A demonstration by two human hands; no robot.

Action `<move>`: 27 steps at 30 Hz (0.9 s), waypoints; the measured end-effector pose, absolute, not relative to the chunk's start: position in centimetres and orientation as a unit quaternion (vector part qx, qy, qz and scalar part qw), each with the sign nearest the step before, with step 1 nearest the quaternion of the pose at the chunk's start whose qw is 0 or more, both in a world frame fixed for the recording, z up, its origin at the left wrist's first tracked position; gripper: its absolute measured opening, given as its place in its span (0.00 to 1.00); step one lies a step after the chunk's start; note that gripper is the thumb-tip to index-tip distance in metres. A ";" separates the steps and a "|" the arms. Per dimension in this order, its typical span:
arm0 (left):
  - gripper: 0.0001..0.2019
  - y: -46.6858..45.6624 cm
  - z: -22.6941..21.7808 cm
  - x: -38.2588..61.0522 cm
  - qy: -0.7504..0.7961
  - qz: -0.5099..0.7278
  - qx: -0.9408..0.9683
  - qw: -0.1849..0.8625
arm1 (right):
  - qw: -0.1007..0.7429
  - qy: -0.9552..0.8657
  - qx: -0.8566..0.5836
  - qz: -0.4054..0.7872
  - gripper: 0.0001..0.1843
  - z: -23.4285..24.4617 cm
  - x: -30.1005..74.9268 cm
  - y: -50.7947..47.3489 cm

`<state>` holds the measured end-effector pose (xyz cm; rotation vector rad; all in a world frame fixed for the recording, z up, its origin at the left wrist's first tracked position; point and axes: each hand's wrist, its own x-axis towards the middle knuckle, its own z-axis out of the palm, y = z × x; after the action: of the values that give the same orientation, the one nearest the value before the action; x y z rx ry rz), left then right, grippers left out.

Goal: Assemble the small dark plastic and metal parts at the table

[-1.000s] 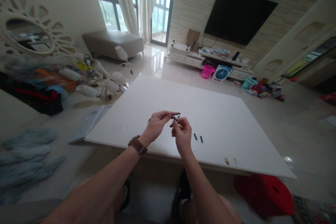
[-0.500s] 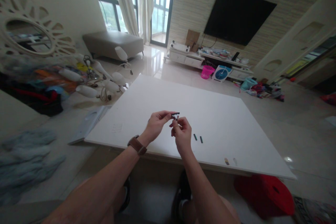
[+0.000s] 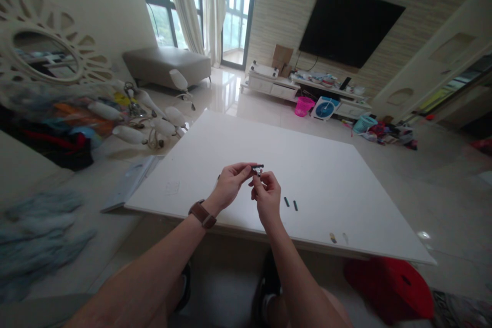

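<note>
Above the white tabletop (image 3: pixel 246 143) my two hands meet around a small black-and-silver piece (image 3: pixel 258 167), with a dark bar on top and shiny metal below. My left hand (image 3: pixel 230 184), with a brown watch at the wrist, pinches the bar's left end. From below, my right hand (image 3: pixel 267 192) has its thumb and fingers closed at the metal part. The piece is too small to name its kind. Just right of my right hand lie two short dark green strips (image 3: pixel 286 201) side by side. Nearer the front edge are a small yellow-and-dark item (image 3: pixel 332 237) and a pale clear one (image 3: pixel 345 238).
A red stool-like object (image 3: pixel 388 287) stands by the table's front right corner. To the left are a lamp with several white shades (image 3: pixel 161 125) and a flat white panel (image 3: pixel 130 182). A pink basket (image 3: pixel 304 106) and a fan (image 3: pixel 325 108) are beyond the table.
Both hands keep their hold on the small piece, with barely any finger movement. The whole view has shifted very slightly.
</note>
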<state>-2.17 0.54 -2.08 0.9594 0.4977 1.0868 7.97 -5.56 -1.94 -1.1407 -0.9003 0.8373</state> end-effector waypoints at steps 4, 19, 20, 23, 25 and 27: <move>0.13 0.5 -1.9 -2.1 0.226 0.496 0.425 0.723 | 0.673 -0.398 -0.497 0.376 0.16 -2.0 7.9 -5.5; 0.10 0.3 -1.3 -2.0 0.239 0.500 0.347 0.756 | 0.711 -0.304 -0.409 0.485 0.16 -2.6 8.0 -4.8; 0.10 0.2 -1.3 -2.0 0.243 0.495 0.349 0.758 | 0.714 -0.286 -0.396 0.502 0.16 -2.5 8.1 -4.7; 0.10 0.0 -1.3 -1.7 0.256 0.479 0.357 0.760 | 0.710 -0.237 -0.365 0.553 0.16 -2.3 8.1 -4.6; 0.11 -0.3 -1.2 -1.5 0.256 0.448 0.372 0.771 | 0.706 -0.225 -0.352 0.572 0.16 -2.1 7.9 -4.6; 0.13 -0.7 -1.1 -1.3 0.246 0.409 0.393 0.786 | 0.704 -0.231 -0.344 0.577 0.17 -2.1 7.7 -4.7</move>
<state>-1.29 -0.70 -1.09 0.8472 0.5310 0.8823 7.70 -4.70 -2.11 -0.7654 -0.5144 1.2823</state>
